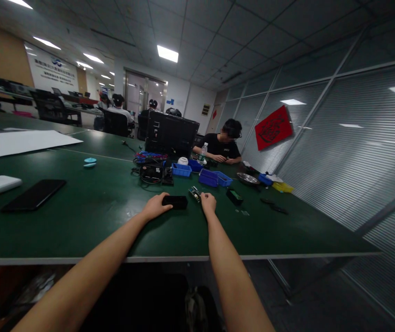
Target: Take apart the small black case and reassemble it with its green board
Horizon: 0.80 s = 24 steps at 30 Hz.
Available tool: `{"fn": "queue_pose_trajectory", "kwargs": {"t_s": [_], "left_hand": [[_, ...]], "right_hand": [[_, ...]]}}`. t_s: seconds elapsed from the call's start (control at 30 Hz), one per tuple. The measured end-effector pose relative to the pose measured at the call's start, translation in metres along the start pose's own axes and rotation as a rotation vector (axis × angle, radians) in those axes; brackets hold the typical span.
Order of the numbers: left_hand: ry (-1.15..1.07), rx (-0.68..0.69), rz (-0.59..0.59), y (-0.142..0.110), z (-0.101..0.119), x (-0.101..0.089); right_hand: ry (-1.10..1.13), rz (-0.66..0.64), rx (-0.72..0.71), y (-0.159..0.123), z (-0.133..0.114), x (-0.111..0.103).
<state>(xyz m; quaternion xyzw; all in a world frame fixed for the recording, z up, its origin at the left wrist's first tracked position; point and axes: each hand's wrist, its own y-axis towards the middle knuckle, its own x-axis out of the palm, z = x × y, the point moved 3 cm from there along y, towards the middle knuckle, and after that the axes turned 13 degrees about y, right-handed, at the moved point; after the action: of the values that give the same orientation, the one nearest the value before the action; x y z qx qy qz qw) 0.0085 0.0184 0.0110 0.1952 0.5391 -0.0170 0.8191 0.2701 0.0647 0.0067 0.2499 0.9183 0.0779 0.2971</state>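
My left hand [156,206] is closed around the left end of a small black box [177,202] on the green table [107,230]. Just right of the box, my right hand [208,203] pinches a small circuit board [194,193] by its near end. The board is tilted, its far end pointing up and left, apart from the box. To the right of that hand lies a black case with a green top [234,196]. Small clear pieces [245,213] rest on the table near it.
Blue bins [181,169], a cable bundle [151,157], a white ball [182,161] and a bottle [203,152] stand behind my hands, before a black monitor [171,133]. A metal bowl [248,178] is farther right. A black tablet [34,195] lies left. Across the table sits a person [220,145].
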Motion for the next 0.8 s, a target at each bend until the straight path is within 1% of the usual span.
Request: {"fn": "queue_pose_trajectory", "kwargs": {"t_s": [0.1,0.17,0.33,0.43,0.53,0.67,0.73,0.8], "left_hand": [[-0.028,-0.002,-0.001,0.0,-0.001,0.0],[-0.034,-0.001,-0.005,0.0,-0.001,-0.001],[-0.036,0.006,-0.016,0.0,0.0,-0.002],[-0.057,0.035,0.004,0.0,0.001,-0.003],[-0.063,0.054,0.014,0.001,0.001,-0.003],[-0.056,0.087,-0.012,0.0,0.001,-0.002],[-0.048,0.1,-0.029,-0.001,0.002,-0.003],[-0.045,0.098,-0.041,-0.002,0.002,-0.004]], "right_hand": [[-0.059,-0.038,0.051,-0.001,-0.001,-0.001],[-0.08,-0.037,0.043,-0.002,-0.003,-0.003],[-0.134,0.0,-0.166,-0.009,-0.014,-0.003],[-0.215,-0.013,-0.21,-0.013,-0.017,0.0],[-0.193,-0.026,-0.179,-0.011,-0.016,0.001],[-0.08,-0.066,-0.066,-0.005,-0.012,-0.001],[-0.107,-0.086,-0.03,-0.005,-0.012,-0.002],[-0.161,-0.087,-0.044,-0.006,-0.013,-0.004]]}}
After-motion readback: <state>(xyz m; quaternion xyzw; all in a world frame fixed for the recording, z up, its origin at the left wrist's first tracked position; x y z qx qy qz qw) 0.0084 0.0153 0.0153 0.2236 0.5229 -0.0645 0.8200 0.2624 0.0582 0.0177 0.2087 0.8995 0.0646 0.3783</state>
